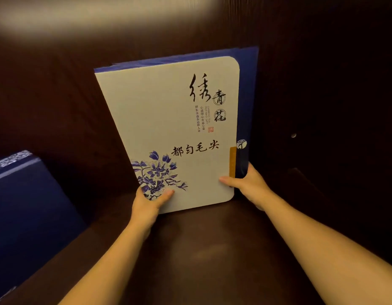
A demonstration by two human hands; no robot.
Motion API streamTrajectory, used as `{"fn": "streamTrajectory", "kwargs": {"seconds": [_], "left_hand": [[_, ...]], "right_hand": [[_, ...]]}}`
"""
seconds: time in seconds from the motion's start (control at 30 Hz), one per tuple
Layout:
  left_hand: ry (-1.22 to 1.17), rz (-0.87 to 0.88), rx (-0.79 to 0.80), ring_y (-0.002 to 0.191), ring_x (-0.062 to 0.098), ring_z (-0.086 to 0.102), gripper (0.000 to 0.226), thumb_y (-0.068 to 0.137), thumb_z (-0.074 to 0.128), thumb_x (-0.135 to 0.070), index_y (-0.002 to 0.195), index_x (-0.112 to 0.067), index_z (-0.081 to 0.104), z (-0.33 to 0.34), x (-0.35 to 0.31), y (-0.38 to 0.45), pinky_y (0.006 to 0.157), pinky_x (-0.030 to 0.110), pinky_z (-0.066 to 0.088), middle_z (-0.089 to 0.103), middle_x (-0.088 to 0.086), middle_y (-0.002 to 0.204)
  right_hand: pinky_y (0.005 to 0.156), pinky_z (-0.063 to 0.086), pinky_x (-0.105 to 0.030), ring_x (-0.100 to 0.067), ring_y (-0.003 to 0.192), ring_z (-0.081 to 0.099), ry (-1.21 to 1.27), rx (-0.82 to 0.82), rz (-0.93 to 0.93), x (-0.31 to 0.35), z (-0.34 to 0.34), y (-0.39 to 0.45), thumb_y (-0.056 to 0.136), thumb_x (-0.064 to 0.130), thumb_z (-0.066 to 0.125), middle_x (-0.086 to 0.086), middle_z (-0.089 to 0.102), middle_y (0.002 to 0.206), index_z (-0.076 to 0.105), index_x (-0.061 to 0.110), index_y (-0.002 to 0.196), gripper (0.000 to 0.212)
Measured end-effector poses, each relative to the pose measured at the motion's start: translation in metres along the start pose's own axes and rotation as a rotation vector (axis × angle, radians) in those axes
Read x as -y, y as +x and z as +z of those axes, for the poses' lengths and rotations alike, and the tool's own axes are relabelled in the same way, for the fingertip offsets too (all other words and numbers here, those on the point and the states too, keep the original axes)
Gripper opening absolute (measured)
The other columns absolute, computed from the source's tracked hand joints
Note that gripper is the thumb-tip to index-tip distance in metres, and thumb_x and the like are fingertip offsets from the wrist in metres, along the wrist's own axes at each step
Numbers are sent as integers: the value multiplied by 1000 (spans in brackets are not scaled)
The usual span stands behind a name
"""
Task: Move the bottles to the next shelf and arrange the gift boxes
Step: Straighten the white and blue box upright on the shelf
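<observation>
While my left hand and right hand grip the white gift box upright on the shelf, I judge it needs straightening against the back wall.

Both arms extended forward. Left hand gripping, thumb on top. Right hand gripping, thumb forward.

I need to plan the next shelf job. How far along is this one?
No bottles show in this view, so that part cannot be judged. In hand: both hands, left and right, grip the white gift box, standing it up on the shelf. Left: the dark blue box at far left leans, untouched.
</observation>
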State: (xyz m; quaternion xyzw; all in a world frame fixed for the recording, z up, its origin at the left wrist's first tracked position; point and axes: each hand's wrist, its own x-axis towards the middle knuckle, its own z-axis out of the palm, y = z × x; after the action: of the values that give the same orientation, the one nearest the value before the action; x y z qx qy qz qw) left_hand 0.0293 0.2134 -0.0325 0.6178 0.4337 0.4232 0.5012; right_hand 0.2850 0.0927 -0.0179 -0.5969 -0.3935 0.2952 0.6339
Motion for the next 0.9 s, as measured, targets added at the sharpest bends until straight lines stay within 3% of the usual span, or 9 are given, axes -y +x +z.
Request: {"fn": "streamTrajectory", "kwargs": {"seconds": [0.13, 0.23, 0.33, 0.53, 0.77, 0.9], "left_hand": [[-1, 58, -7, 101, 0, 63, 57, 63, 84, -37, 112, -40, 55, 3, 8, 5, 83, 19, 45, 67, -15, 112], [-36, 63, -16, 103, 5, 63, 64, 62, 84, -39, 118, -32, 55, 6, 10, 0, 87, 24, 46, 67, -10, 114], [-62, 81, -23, 103, 3, 63, 76, 57, 83, -44, 125, -26, 52, 11, 7, -14, 83, 20, 45, 66, -11, 115], [-70, 106, 10, 102, 1, 61, 68, 65, 83, -35, 124, -24, 52, 23, 3, -56, 79, 15, 43, 66, -8, 116], [-117, 130, 81, 99, -5, 61, 82, 54, 82, -48, 125, -24, 51, 37, -9, -127, 81, 13, 42, 67, -12, 112], [-113, 138, 111, 99, 0, 63, 77, 55, 83, -49, 122, -26, 53, 43, -11, -162, 86, 19, 44, 69, -9, 109]], "right_hand": [[66, 51, -10, 4, 93, 67, -1, 0, -10, -5, -1, 5, 69, 19, 86, 20, 72, 102, 62, 37, 113, 54], [66, 50, -9, 3, 93, 67, 3, 5, -16, -7, -4, 2, 71, 18, 85, 18, 72, 102, 64, 34, 113, 51], [68, 51, -10, 2, 94, 67, 2, -3, -15, -6, -10, -9, 70, 18, 86, 18, 73, 102, 64, 36, 111, 49], [67, 51, -9, 3, 93, 67, 1, -14, -10, 2, -35, -54, 71, 18, 85, 24, 73, 97, 64, 37, 105, 44], [65, 50, -8, 6, 91, 67, -35, -88, 3, 21, -71, -132, 66, 26, 87, 22, 73, 95, 65, 37, 102, 43], [81, 51, -18, 0, 98, 66, -66, -116, 2, 27, -88, -171, 61, 39, 86, 14, 71, 107, 64, 35, 111, 55]]}}
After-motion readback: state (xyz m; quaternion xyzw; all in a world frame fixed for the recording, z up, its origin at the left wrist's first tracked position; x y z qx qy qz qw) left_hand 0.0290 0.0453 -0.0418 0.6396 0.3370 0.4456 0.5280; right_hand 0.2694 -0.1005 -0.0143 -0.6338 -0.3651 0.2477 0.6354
